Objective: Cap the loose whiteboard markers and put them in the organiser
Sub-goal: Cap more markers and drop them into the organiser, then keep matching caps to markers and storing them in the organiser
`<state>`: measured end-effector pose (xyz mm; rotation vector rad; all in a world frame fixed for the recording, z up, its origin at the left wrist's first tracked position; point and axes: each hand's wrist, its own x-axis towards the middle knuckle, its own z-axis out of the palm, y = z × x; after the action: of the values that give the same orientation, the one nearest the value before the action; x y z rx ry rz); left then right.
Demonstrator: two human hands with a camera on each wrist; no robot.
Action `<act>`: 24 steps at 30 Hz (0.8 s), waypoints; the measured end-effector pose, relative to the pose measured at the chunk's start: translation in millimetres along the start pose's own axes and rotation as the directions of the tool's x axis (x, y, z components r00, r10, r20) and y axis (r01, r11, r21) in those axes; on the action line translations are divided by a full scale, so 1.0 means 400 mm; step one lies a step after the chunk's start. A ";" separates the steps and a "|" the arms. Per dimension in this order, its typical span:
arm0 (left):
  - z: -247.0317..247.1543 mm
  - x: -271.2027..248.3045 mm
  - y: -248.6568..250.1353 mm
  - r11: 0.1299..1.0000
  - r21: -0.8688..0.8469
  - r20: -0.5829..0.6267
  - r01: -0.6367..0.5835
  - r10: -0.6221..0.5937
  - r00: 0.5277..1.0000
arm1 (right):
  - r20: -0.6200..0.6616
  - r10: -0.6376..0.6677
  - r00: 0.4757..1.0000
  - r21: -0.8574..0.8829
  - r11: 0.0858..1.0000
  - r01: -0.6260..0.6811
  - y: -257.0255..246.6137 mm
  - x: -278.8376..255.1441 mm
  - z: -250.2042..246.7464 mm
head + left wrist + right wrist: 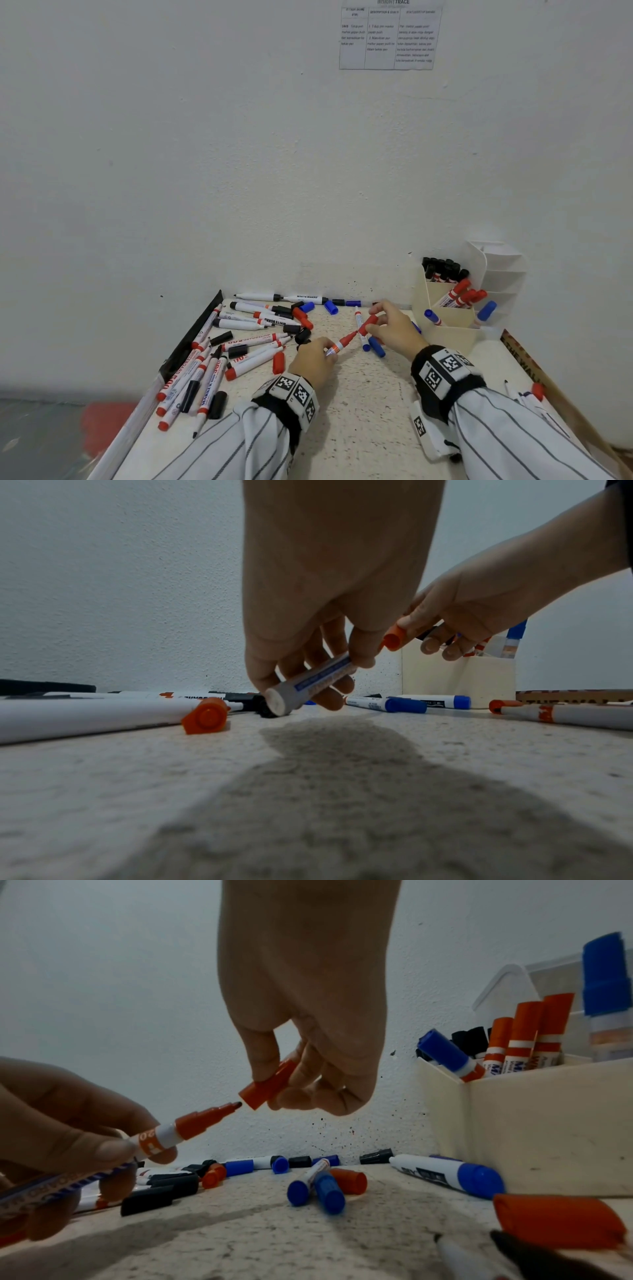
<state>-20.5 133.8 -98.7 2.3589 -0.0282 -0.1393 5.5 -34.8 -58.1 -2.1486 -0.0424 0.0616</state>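
The left hand holds a red whiteboard marker by its white body. Its grip is curled round the body, with the thumb on one side and the fingers on the other. The marker's tip is bare and points up toward the right hand. In the right wrist view, the tip sits just in front of the open end of a red cap, very close, and it is hard to tell if they touch. The right hand pinches that cap between the thumb and the fingers. Both hands are held a little above the counter.

The organiser stands at the back right of the counter, by the wall. It is cream and has several boxes. Black capped markers stand in the back box. Three red capped markers lean in the middle box. Blue capped ones stand in the front part.

A pile of loose markers lies on the left side of the counter, some red, some black. Loose black, red and blue caps lie among them. Two blue capped markers lie just under the hands. A printed sheet of paper is stuck high on the wall.
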 end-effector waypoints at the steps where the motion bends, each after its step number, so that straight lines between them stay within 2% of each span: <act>1: 0.001 0.000 0.000 1.000 0.006 -0.001 -0.007 0.007 1.000 | -0.005 0.000 1.000 -0.002 1.000 0.000 0.002 -0.002 0.000; 8: 0.005 -0.018 0.021 0.996 0.054 0.044 -0.071 0.069 0.997 | 0.092 0.047 0.995 -0.079 0.996 -0.040 0.012 -0.010 0.011; 10: 0.005 -0.024 0.028 0.995 0.010 0.035 -0.100 0.100 0.994 | 0.102 0.067 0.993 -0.124 0.991 -0.054 0.013 -0.012 0.016; 15: 0.003 -0.044 0.044 0.980 -0.048 -0.085 -0.195 0.191 0.978 | 0.005 0.067 0.998 -0.243 0.968 -0.064 0.001 -0.030 0.017; 19: 0.001 -0.051 0.056 0.970 -0.059 -0.144 -0.237 0.227 0.963 | 0.021 0.098 0.995 -0.272 0.958 -0.089 0.001 -0.033 0.010; 24: 0.004 -0.053 0.062 0.952 -0.074 -0.053 -0.297 0.294 0.954 | 0.068 0.039 0.997 -0.317 0.948 -0.016 -0.009 -0.054 -0.014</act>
<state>-41.3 116.2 -80.4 2.2453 -0.3483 0.0539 -15.6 -38.8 -51.4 -2.4684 -0.0694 0.1598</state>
